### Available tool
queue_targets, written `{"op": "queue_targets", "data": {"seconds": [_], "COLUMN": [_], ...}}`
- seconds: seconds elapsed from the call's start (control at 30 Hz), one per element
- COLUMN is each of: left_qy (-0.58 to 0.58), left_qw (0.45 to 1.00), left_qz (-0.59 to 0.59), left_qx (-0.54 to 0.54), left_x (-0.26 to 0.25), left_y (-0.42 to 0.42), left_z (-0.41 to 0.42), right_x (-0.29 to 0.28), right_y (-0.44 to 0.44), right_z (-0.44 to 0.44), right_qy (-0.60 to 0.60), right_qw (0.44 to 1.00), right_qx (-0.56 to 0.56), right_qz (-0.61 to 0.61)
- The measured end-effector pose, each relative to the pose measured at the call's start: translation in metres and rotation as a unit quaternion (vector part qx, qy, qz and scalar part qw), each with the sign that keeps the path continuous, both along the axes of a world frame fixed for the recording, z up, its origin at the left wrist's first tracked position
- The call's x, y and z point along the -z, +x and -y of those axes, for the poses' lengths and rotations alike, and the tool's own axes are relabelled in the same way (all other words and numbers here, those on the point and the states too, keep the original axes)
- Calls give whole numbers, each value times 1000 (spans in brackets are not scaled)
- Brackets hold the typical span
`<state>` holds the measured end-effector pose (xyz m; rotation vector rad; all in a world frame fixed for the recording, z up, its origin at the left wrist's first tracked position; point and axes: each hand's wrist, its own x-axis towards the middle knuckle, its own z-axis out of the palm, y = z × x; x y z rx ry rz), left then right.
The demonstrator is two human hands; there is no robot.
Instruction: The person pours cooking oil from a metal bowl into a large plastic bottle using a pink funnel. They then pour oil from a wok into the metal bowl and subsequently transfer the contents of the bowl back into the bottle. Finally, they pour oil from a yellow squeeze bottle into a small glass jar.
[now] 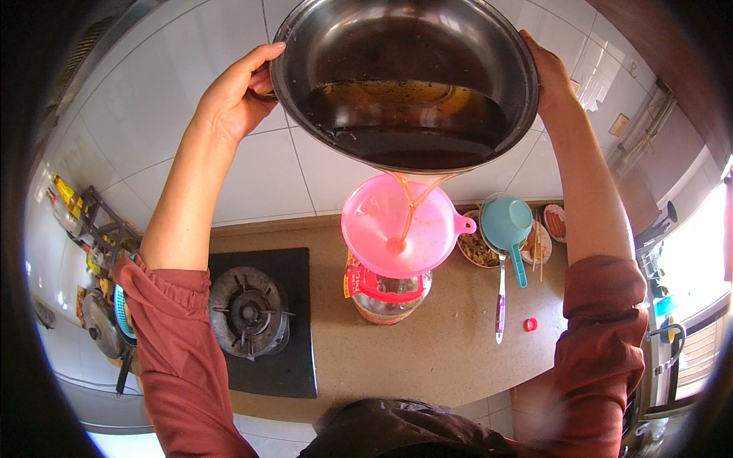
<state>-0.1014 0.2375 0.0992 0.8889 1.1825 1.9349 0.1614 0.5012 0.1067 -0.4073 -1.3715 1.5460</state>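
Observation:
My left hand (237,94) grips the left side of a dark metal wok (401,34), and my right hand (550,74) holds its right side. The wok is raised and tilted, with brown oil (406,117) pooled toward its lower lip. Thin streams of oil run over that lip into a pink plastic funnel (372,212). Under the funnel stands a clear plastic bottle (381,309) with a red handle (395,289), upright on the counter. The funnel's spout and the bottle's mouth are hidden.
Left of the bottle is a gas burner (249,312) on a black hob. To the right, a turquoise ladle-cup (507,220) and a strainer with a purple handle (500,303) rest over a food bowl (478,246). A red cap (531,324) lies on the counter (435,360). A tiled wall (338,177) rises behind.

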Motion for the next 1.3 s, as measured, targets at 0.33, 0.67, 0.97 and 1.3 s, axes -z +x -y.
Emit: {"op": "queue_targets", "data": {"seconds": [0.33,0.67,0.97,1.3], "left_qy": [2,0,1,0], "left_qw": [1000,1000,1000,1000], "left_qz": [5,-12,2,-2], "left_qx": [-15,-5,-16,-14], "left_x": [-1,1,-3,-2], "left_y": [5,4,6,7], "left_z": [3,4,3,4], "right_x": [-2,-1,-4,-6], "right_y": [0,3,1,2], "right_z": [17,25,17,25], "right_qy": [3,8,6,-1], "right_qw": [999,1000,1000,999], "right_qx": [37,24,31,45], "right_qz": [11,-6,3,8]}}
